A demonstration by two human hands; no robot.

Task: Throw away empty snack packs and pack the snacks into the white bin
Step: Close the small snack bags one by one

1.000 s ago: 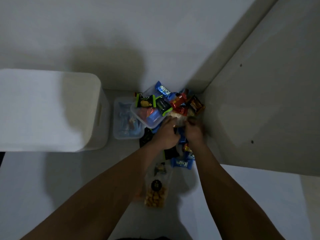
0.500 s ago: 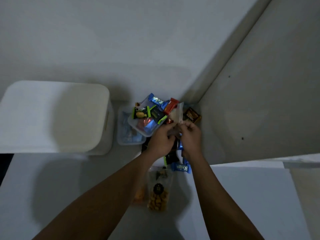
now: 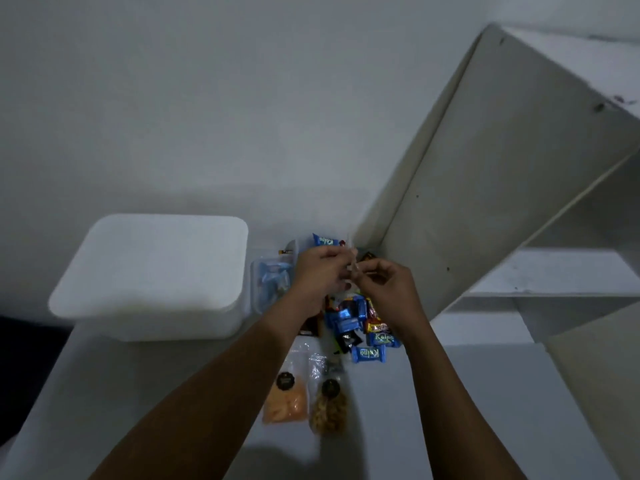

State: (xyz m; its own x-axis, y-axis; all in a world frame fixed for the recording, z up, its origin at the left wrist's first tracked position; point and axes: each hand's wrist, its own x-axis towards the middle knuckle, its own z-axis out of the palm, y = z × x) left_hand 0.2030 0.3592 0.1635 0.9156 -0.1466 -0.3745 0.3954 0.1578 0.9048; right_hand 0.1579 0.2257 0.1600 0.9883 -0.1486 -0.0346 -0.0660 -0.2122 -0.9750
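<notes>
My left hand (image 3: 317, 275) and my right hand (image 3: 389, 289) are raised above the snack pile and together pinch a thin clear wrapper (image 3: 354, 268) between them. Under them lies a heap of small snack packs (image 3: 360, 323), blue, black, red and yellow. One blue pack (image 3: 368, 354) lies at the pile's near edge. Nearer to me lie two clear bags, one with orange pieces (image 3: 285, 401) and one with brown nuts (image 3: 329, 408). The white bin (image 3: 152, 275) stands to the left with its lid on.
A clear plastic box (image 3: 268, 282) with blue packs sits between the bin and the pile. A white shelf side panel (image 3: 485, 188) rises at the right, with shelves (image 3: 554, 275) behind it. The wall is close behind the pile.
Both hands rose from the pile, lifting the clear wrapper between them. The view tilted upward, showing more wall and shelving.
</notes>
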